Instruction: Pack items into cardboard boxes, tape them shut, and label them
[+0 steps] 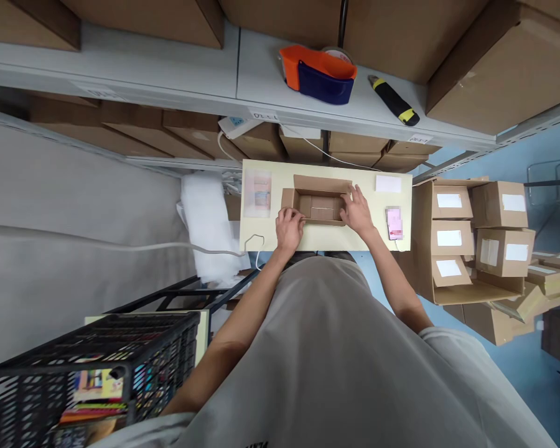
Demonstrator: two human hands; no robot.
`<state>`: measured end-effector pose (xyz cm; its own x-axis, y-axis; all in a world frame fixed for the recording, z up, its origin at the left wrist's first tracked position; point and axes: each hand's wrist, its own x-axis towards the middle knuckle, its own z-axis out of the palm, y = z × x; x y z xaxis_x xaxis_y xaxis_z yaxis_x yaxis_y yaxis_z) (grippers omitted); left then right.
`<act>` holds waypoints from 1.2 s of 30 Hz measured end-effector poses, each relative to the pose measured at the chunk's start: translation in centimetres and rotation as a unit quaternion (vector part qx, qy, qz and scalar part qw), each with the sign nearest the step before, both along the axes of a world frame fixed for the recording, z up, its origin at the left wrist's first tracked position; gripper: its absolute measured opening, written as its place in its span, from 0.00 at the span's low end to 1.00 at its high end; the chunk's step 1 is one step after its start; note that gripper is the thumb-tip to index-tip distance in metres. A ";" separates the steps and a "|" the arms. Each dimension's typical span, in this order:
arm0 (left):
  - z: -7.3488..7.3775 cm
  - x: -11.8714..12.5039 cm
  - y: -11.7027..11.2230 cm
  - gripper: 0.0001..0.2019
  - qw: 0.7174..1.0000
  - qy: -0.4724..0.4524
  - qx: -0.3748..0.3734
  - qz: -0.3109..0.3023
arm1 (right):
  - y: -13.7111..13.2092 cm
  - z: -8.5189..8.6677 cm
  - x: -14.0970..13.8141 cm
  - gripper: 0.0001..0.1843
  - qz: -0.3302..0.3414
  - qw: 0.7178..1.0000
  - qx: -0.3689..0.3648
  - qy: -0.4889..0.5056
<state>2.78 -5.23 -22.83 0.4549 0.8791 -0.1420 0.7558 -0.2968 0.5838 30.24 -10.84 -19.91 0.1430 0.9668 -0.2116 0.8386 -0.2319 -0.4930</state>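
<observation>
left hand (289, 229) knuckles curled | right hand (357, 211) fingers spread | both forearms extended

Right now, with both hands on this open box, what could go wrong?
1. The phone lies near the table edge, by the right hand; a sweep might knock it off.
2. The left hand is near a cable on the table; it could snag.
3. The box flaps stand open and could catch fingers.
</observation>
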 end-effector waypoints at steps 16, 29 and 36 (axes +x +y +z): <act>0.0 -0.8 0.8 0.09 0.998 -0.037 -0.036 -0.035 | -4.4 -1.2 -1.1 0.24 -0.190 0.981 -0.025 -0.024; -4.1 -8.6 11.7 0.13 0.956 -0.052 -0.118 0.263 | -5.1 2.1 -7.2 0.27 -0.230 0.972 0.013 -0.046; -7.5 -9.4 15.2 0.26 0.939 0.006 -0.135 0.317 | -6.5 3.9 -10.6 0.26 -0.270 0.961 0.014 -0.049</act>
<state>-6.61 10.00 -30.34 -0.1505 0.9035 -0.4013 0.7376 0.3729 0.5629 19.61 -17.39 -16.00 0.6443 0.7507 -0.1461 0.6421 -0.6347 -0.4299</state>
